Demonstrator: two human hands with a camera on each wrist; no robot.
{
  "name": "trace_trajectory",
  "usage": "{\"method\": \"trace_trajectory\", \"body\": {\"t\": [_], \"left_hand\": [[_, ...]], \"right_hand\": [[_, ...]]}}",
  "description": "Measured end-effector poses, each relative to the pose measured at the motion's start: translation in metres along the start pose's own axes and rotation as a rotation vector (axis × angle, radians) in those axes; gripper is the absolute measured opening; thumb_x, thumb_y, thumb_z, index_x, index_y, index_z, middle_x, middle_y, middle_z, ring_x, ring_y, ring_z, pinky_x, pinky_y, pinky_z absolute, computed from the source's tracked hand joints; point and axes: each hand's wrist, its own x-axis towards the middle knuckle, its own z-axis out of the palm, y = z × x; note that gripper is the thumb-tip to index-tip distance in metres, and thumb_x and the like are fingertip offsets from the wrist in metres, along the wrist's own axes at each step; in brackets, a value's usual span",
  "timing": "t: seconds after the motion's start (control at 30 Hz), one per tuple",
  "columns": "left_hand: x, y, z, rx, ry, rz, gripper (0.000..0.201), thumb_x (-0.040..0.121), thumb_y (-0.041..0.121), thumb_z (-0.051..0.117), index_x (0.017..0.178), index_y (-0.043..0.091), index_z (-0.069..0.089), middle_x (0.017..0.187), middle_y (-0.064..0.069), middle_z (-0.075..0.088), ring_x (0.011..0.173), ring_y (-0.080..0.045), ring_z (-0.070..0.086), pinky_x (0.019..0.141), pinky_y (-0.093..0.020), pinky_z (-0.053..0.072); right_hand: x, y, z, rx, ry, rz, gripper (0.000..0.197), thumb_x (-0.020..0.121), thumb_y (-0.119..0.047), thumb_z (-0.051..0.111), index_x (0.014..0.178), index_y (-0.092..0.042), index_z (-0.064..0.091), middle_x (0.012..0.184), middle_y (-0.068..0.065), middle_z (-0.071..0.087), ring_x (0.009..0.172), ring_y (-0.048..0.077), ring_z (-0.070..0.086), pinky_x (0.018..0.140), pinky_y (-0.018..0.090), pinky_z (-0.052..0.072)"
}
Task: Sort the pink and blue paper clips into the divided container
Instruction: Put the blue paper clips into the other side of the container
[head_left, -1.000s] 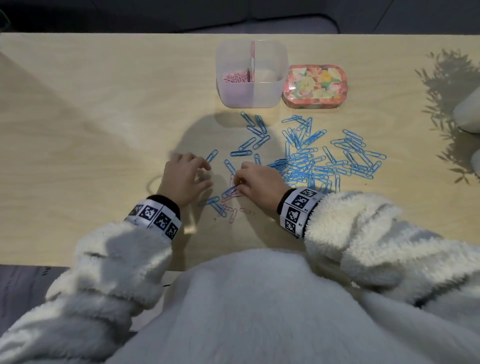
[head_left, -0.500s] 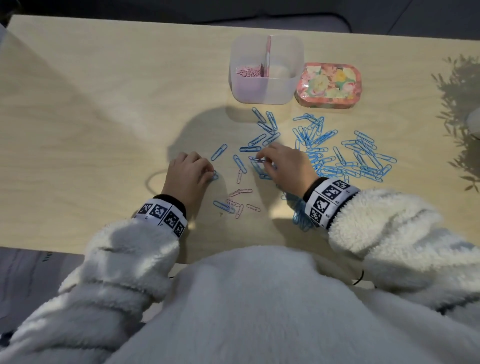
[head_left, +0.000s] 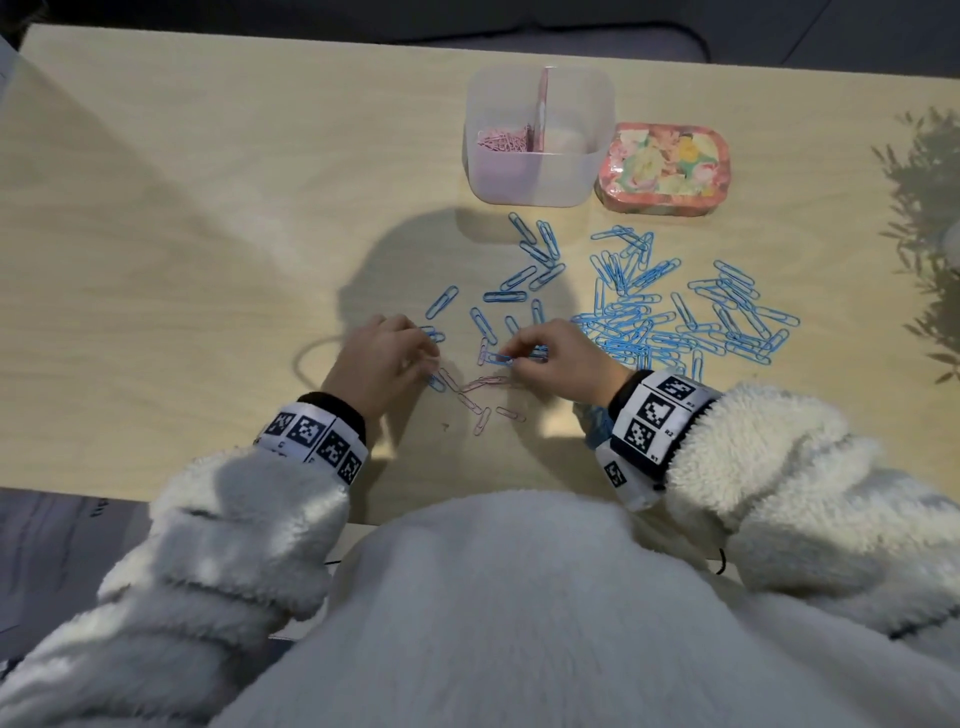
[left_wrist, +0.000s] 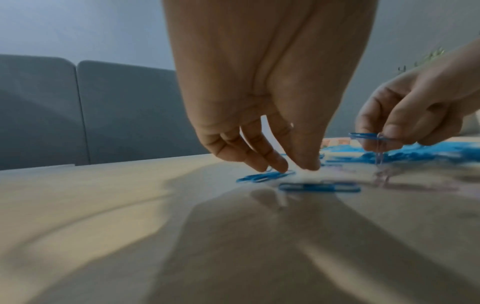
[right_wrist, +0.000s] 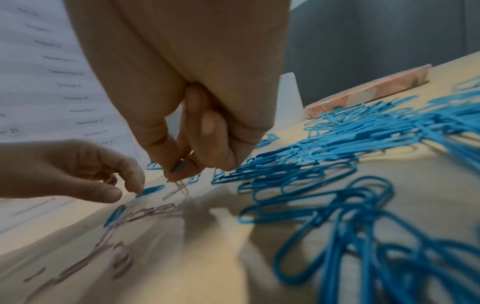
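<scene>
right hand (head_left: 558, 358) pinches thin wire blue clip (head_left: 500, 358), pink clip (left_wrist: 379, 156) seemingly hooked below | left hand (head_left: 382, 364) fingers (left_wrist: 275, 162) loosely bent, touching bench (head_left: 208, 234)

Dim overall, cool cast on fleece sleeves (head_left: 244, 525). Warm light from behind, throwing a head-shaped shadow onto the table (head_left: 156, 218) mid-scene, plus leafy plant shadow (head_left: 919, 208) at far right. Head view fairly sharp, table edges bowed by wide lens. Wrist views soft: motion blur on near blue clips (right_wrist: 363, 216) and pink clips (right_wrist: 78, 267), strong fisheye stretch at borders, long dark hand shadows (left_wrist: 259, 236) across tabletop. No glare.
</scene>
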Motion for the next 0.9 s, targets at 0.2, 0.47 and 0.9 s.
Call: {"method": "trace_trajectory", "body": {"t": [0.2,0.47,0.9], "left_hand": [[0.009,0.044,0.005,-0.537,-0.152,-0.023,0.025,0.077,0.024,0.072,0.099,0.016,0.065,0.089,0.006,0.069,0.079,0.002,0.062,0.070,-0.009,0.045],[0.005,0.039,0.006,-0.276,-0.144,-0.112,0.017,0.080,0.022,0.068,0.094,0.012,0.072,0.090,-0.005,0.073,0.080,-0.013,0.065,0.076,-0.021,0.049],[-0.017,0.000,0.009,-0.036,0.023,-0.065,0.008,0.080,0.008,0.064,0.085,0.010,0.069,0.092,-0.012,0.065,0.090,-0.034,0.055,0.079,-0.034,0.038]], "right_hand": [[0.001,-0.012,-0.004,0.237,-0.001,-0.002,0.013,0.081,-0.001,0.065,0.093,0.000,0.069,0.084,0.006,0.066,0.065,-0.013,0.057,0.069,0.001,0.042],[0.012,0.002,-0.022,0.057,0.201,0.034,0.014,0.078,-0.004,0.061,0.086,-0.009,0.071,0.082,0.005,0.068,0.073,0.002,0.062,0.075,0.021,0.050],[0.012,-0.012,0.017,-0.777,-0.013,-0.310,0.010,0.083,-0.018,0.061,0.091,-0.019,0.067,0.107,0.000,0.060,0.062,0.027,0.064,0.048,0.027,0.036]]}}
